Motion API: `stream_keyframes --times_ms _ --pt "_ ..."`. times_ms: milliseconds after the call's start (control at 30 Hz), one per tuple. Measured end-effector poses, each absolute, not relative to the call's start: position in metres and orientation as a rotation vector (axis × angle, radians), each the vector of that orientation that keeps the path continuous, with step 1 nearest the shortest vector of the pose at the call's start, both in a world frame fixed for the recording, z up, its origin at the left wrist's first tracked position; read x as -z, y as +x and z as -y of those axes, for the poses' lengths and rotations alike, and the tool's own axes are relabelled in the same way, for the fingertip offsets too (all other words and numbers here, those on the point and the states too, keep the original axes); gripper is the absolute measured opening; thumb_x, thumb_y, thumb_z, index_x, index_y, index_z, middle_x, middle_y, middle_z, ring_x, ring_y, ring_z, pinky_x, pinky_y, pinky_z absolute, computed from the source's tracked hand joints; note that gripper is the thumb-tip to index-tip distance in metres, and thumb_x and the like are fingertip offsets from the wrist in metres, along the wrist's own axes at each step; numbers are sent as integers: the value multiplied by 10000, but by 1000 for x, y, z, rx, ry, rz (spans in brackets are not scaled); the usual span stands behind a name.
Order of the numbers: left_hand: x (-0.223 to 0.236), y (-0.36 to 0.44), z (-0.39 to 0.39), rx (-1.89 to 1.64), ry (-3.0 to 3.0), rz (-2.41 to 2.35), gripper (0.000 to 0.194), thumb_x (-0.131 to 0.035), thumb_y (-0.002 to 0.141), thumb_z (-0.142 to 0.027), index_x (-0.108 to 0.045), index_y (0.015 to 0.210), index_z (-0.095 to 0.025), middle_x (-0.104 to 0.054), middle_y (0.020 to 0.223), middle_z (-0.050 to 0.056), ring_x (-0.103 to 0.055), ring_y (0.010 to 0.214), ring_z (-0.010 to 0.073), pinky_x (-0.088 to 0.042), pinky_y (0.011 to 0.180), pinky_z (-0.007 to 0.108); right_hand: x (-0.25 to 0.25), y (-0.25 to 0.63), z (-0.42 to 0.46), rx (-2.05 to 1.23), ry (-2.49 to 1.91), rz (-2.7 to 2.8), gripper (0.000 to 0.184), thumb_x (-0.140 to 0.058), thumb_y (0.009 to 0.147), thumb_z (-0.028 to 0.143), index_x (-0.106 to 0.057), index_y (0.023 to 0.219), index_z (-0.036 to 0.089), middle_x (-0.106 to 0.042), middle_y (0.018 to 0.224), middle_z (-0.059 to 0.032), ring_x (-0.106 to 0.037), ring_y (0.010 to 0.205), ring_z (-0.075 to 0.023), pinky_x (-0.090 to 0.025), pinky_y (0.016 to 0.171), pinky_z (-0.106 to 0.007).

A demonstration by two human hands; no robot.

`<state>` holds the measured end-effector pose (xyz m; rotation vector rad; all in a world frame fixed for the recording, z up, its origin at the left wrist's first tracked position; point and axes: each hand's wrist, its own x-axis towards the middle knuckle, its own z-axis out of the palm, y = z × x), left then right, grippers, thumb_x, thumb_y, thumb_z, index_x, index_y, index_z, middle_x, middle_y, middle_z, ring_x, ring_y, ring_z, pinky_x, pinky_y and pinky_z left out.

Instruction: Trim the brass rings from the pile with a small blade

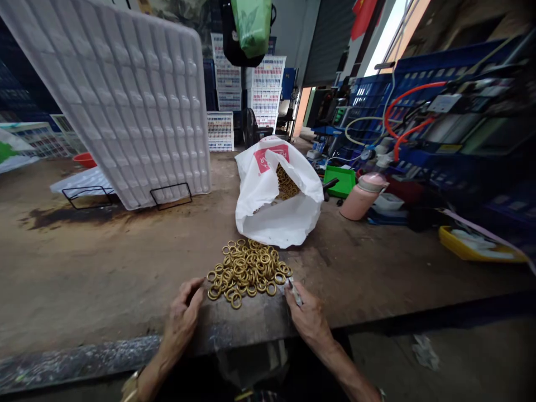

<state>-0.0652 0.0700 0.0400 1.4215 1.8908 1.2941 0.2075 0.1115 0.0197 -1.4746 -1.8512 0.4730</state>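
A pile of several brass-coloured rings (247,271) lies on the worn wooden bench (104,268) just in front of me. My left hand (183,314) rests at the pile's left edge, fingers curled toward the rings, nothing visibly in it. My right hand (307,315) sits at the pile's right edge with its fingers closed on a thin grey metal tool (294,291) whose tip points at the rings. Behind the pile stands an open white plastic bag (276,195) with more of the same rings inside.
A large white moulded tray (125,95) leans on wire stands at the back left. A pink bottle (362,195), a green box (341,181) and a yellow tray (477,248) lie to the right. Blue racks, hoses and stacked crates fill the background.
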Motion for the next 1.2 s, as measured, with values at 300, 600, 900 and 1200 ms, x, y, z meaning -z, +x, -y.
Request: stream_keyframes --times_ms 300,600,900,1200 --pt "-30 4 -28 -1375 1579 -1683 204 -512 784 -311 -631 921 -219 -662 933 68 -616 906 218 -499 826 349 -34 177 -109 -179 -1800 2186 331 -489 803 231 -523 1132 234 -619 999 -51 -598 736 -160 -385 588 -250" --pt "-26 20 -32 -1291 1720 -1627 132 -509 789 -255 -625 847 -239 -677 878 71 -621 866 233 -503 765 378 -38 179 -110 -220 -1844 2204 248 -479 811 229 -545 1049 260 -597 984 -28 -585 716 -147 -356 566 -241" --pt "-38 23 -35 -1343 1705 -1572 187 -485 806 -205 -571 973 -210 -671 803 44 -644 711 171 -532 652 279 -35 181 -105 -780 -1528 1780 218 -447 770 269 -593 904 179 -645 811 -34 -578 711 -151 -412 636 -239" --pt "-49 19 -38 -1277 1874 -1417 245 -448 828 -160 -546 1049 -206 -660 952 71 -624 870 178 -516 759 300 -58 146 -83 -1555 -1333 1280 177 -510 703 332 -547 767 171 -493 592 47 -404 485 -74 -327 460 -188"
